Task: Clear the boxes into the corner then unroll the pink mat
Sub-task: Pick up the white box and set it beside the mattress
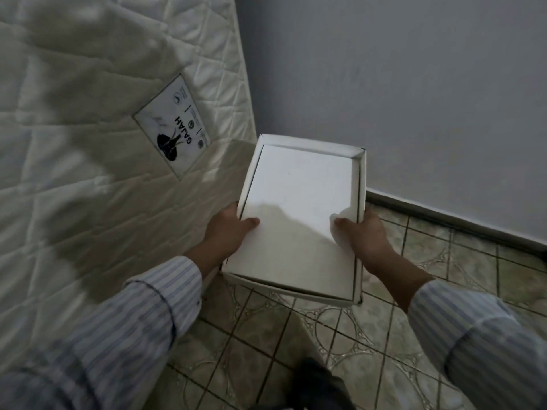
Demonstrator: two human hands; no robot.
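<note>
I hold the white box (299, 214) in both hands, left hand (229, 229) and right hand (365, 235), fingers clamped on its sides (thumbs on the lid), in the corner between the leaning mattress (88, 143) and the wall (414, 99), above the tiled floor (370, 350).
</note>
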